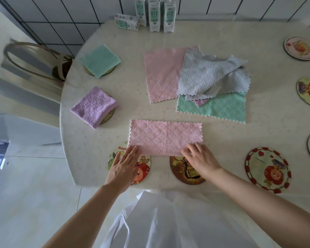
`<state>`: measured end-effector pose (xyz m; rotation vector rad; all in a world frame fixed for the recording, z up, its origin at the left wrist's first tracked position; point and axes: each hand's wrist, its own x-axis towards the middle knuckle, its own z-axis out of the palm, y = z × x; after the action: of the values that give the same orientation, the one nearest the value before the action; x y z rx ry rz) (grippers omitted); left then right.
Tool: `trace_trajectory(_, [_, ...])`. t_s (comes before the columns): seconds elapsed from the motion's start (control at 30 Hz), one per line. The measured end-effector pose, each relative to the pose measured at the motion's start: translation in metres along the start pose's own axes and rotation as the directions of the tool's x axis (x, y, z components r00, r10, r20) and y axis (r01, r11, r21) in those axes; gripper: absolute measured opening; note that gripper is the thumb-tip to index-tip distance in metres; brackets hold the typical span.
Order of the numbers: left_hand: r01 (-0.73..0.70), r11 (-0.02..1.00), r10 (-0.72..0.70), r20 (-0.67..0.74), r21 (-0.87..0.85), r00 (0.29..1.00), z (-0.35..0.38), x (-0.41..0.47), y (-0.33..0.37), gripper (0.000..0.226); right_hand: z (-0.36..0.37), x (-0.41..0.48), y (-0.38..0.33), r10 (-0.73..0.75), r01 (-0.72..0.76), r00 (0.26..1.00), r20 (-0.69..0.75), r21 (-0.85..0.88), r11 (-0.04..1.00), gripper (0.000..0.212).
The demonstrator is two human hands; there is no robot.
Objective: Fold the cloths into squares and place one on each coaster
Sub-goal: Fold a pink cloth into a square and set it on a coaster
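Note:
A pink cloth [164, 136], folded in half into a long rectangle, lies flat near the table's front edge. My left hand [123, 167] rests flat with fingers spread at its lower left corner, over a cartoon coaster [143, 169]. My right hand [200, 158] presses its lower right edge, above a brown coaster [183, 174]. A folded green square [100, 60] and a folded purple square [94, 107] each sit on a coaster at the left. A heap of unfolded cloths lies in the middle: pink [161, 74], grey [209, 76], green [220, 109].
Several bare coasters line the right side, one with a red rim [252, 158] near the front. Milk cartons [154, 15] stand at the table's far edge. A chair [34, 59] stands left of the table. The table's front edge is just below my hands.

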<state>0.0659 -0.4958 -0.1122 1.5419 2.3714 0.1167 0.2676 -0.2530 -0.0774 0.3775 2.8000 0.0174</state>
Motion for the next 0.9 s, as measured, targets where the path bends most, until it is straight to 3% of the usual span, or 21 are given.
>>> trace_trajectory(0.17, [0.0, 0.999, -0.001, 0.026, 0.05, 1.0, -0.001, 0.002, -0.001, 0.072, -0.004, 0.007, -0.004, 0.0, 0.0, 1.0, 0.0, -0.056, 0.998, 0.062])
trace_trajectory(0.37, [-0.077, 0.985, 0.07, 0.05, 0.154, 0.996, -0.008, 0.013, -0.019, 0.066, -0.01, 0.001, 0.003, -0.012, 0.019, 0.994, -0.105, 0.072, 0.997, 0.05])
trace_trajectory(0.53, [-0.004, 0.984, -0.004, 0.045, 0.177, 0.999, -0.02, 0.031, -0.016, 0.07, -0.002, -0.008, 0.0, -0.011, 0.026, 0.992, -0.125, 0.125, 0.992, 0.039])
trace_trajectory(0.73, [-0.074, 0.978, 0.081, -0.026, 0.194, 0.996, -0.008, 0.027, 0.017, 0.071, 0.005, -0.015, 0.001, 0.009, -0.008, 1.0, -0.03, 0.028, 1.0, 0.062])
trace_trajectory(0.9, [-0.1, 0.982, 0.106, -0.033, 0.159, 0.994, 0.0, 0.016, 0.04, 0.064, 0.0, -0.009, -0.002, 0.039, -0.039, 0.999, -0.027, 0.006, 0.999, 0.056])
